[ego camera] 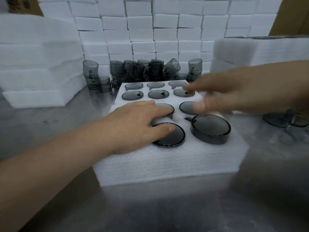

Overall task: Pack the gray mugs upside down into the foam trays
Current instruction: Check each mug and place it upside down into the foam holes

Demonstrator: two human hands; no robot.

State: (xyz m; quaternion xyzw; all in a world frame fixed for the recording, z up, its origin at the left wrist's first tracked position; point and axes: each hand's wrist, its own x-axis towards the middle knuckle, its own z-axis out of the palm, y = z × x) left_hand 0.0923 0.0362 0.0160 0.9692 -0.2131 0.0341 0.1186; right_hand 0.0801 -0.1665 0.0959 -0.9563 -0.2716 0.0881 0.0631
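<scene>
- Resting flat with spread fingers, the left hand (133, 121) is pressed on 2 upturned smoky gray plastic mugs (168, 134) seated in the near white foam tray (167, 161).
- The blurred right hand (234, 91) is held open above, gripping nothing.
- Loose mugs (150, 69) are piled behind.

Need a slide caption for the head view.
Left hand presses upside-down gray mugs into a foam tray; right hand hovers, blurred.

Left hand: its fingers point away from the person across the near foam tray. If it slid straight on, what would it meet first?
Probably the far foam tray, judging from the left hand; depth is unclear.
</scene>
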